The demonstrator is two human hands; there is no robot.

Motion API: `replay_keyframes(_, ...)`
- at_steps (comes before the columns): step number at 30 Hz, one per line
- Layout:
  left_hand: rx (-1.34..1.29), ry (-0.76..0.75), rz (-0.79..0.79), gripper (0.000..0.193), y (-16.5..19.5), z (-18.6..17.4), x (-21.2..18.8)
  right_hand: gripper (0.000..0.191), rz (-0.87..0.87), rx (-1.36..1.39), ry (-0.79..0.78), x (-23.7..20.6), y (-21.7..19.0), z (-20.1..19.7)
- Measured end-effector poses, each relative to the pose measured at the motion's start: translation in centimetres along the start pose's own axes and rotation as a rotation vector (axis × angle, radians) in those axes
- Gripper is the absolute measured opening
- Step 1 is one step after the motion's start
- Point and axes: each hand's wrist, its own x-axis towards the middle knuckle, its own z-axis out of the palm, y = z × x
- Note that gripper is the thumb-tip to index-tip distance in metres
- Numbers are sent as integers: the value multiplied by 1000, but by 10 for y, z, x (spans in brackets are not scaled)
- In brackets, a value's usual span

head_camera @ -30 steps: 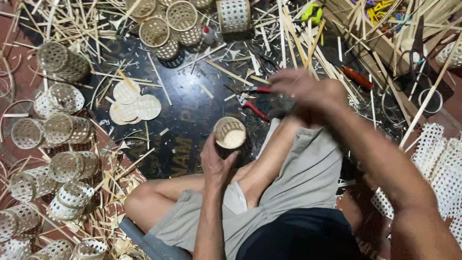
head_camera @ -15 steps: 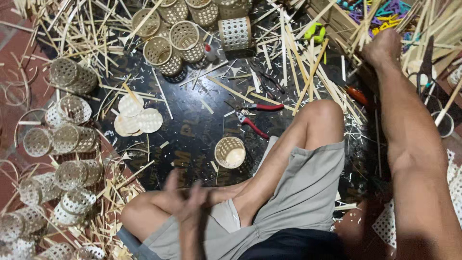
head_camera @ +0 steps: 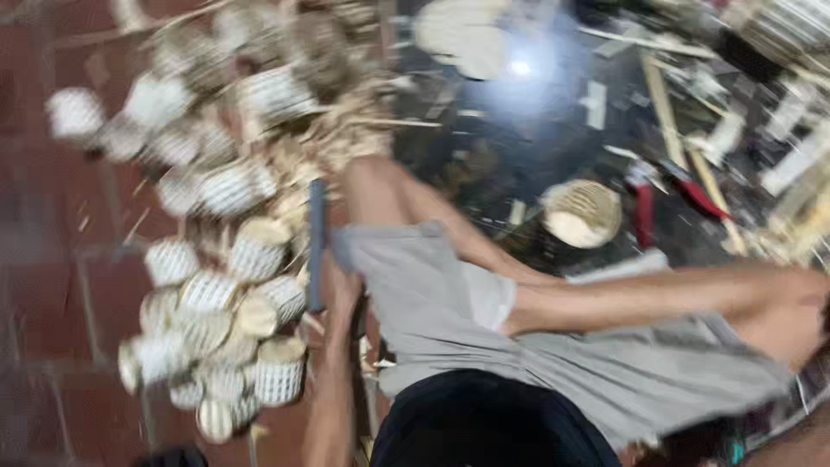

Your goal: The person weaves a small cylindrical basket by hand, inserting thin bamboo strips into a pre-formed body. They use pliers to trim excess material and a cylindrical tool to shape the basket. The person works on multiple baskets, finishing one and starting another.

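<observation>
The view is heavily blurred. My left hand (head_camera: pixel 333 298) is beside my left thigh, at the edge of my grey shorts (head_camera: pixel 432 294). Its fingers are closed around a slim dark grey bar (head_camera: pixel 316 229) that stands upright above the hand. A heap of small woven baskets (head_camera: pixel 220 285) lies right beside the hand on its left. My right hand is out of the picture. One small round woven basket (head_camera: pixel 581 212) stands alone on the dark mat (head_camera: pixel 527 121) beyond my outstretched leg (head_camera: pixel 657 298).
Red-handled pliers (head_camera: pixel 644 216) lie just right of the lone basket. Pale round discs (head_camera: pixel 467 35) sit at the top of the mat. Loose bamboo strips (head_camera: pixel 778 130) cover the right side. Red floor tiles (head_camera: pixel 52 259) show at the left.
The view has swung to the left. My left hand has moved from my lap to my left thigh and now grips a dark bar. My right hand has left the picture.
</observation>
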Motion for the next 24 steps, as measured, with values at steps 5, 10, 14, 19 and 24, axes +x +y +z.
replay_keyframes(5, -515, -226, -102, 70, 30, -77, -13, 13, -106, 146, -291, -44, -13, 147)
replay_keyframes(10, -1135, -362, 196, 87, 87, -84, -49, 20, 0, 354, -646, -119, -7, 309)
replay_keyframes(14, -985, -436, 279, 102, 124, -42, -80, 22, 164, 355, -814, -182, 3, 363)
replay_keyframes(19, -981, -520, 253, 97, 130, -20, -97, 23, 228, 152, -719, -197, 2, 351)
replay_keyframes(24, -1031, -584, 262, 86, 127, -15, -101, 22, 158, 76, -696, -203, 13, 336)
